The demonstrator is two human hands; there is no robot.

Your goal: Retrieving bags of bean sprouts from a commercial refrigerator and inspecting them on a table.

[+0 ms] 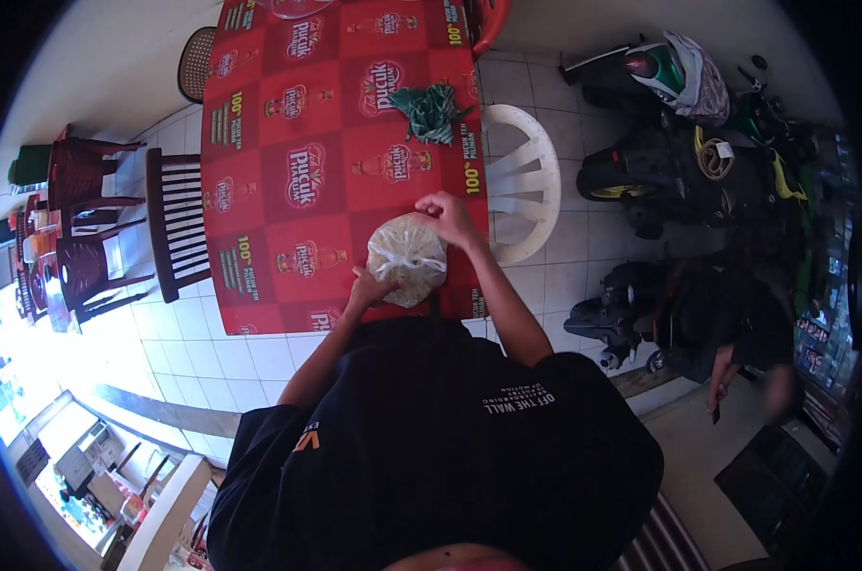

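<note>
A round, full clear plastic bag (407, 258) with pale contents lies at the near edge of a table under a red printed tablecloth (259, 171). Its top is tied in a white knot. My left hand (374, 288) rests against the bag's lower left side, thumb apart from the other fingers, which are partly hidden. Over the bag's upper right edge is my right hand (445, 218), its fingers curled; whether they pinch anything cannot be seen. Farther up the table lies a crumpled green cloth (429, 113).
A white plastic chair (545, 178) stands against the table's right side, a dark wooden chair (156, 225) at its left. Several motorcycles (616, 171) are parked on the right. Near them, at the lower right, another person (752, 342) holds a small dark object.
</note>
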